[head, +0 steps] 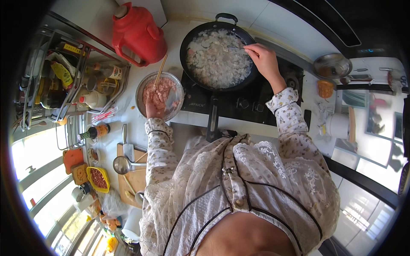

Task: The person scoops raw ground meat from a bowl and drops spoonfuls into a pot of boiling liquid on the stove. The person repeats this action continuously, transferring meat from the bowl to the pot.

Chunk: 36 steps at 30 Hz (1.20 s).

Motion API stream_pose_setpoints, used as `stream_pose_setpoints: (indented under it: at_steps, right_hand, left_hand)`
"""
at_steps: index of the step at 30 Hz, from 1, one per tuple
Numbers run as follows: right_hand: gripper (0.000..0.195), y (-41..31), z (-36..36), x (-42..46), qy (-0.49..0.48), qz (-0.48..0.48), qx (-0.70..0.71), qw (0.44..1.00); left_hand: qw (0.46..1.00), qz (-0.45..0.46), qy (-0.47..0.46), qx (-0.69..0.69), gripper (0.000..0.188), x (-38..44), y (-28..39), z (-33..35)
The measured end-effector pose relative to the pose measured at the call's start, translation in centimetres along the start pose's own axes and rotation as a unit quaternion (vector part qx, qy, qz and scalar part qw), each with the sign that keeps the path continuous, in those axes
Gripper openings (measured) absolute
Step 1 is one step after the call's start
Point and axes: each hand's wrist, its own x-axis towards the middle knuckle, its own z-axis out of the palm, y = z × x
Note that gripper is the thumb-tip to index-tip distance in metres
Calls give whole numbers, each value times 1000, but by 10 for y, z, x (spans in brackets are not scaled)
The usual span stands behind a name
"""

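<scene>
My left hand (154,107) is in a metal bowl (178,104) of raw minced meat (166,86), its fingers hidden in or behind the meat. Wooden chopsticks (161,68) stand slanted in the same bowl. To the right, my right hand (264,59) pinches the handle of a metal spoon (236,47) over a black wok (185,60) on the gas stove. The wok holds pale, cloudy liquid with foam and pinkish bits (217,64); the spoon's far end is at its surface. The wok's long handle (213,118) points towards my body.
A red thermos jug (139,35) stands behind the bowl. At left are a metal rack (86,51) of bottles, a dark bottle (96,131), a cleaver (128,148) and ladle (122,165) on a wooden board (128,182), and a yellow basket (106,182). A metal bowl (333,65) sits at right.
</scene>
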Motion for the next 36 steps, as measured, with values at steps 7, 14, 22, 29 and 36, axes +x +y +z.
stream_pose_setpoints:
  at_steps: [7, 14, 22, 29, 36]
  right_hand:
    - [11, -18, 0, -18, 98, 61, 20, 993]
    - [17, -53, 47, -32, 233, 296, 462, 803]
    - [17, -126, 125, -25, 102, 441, 640, 621]
    - [24, -144, 178, -19, 58, 292, 561, 772]
    - [18, -166, 176, -15, 10, 154, 437, 886]
  left_hand:
    - [964, -90, -244, 62, 25, 23, 17, -40]
    - [983, -23, -162, 78, 32, 13, 9, -29]
    - [985, 0, -111, 132, 34, -28, 8, 17]
    - [859, 239, -106, 441, 18, -29, 3, 15]
    - [881, 238, -76, 403, 9, -41, -7, 26]
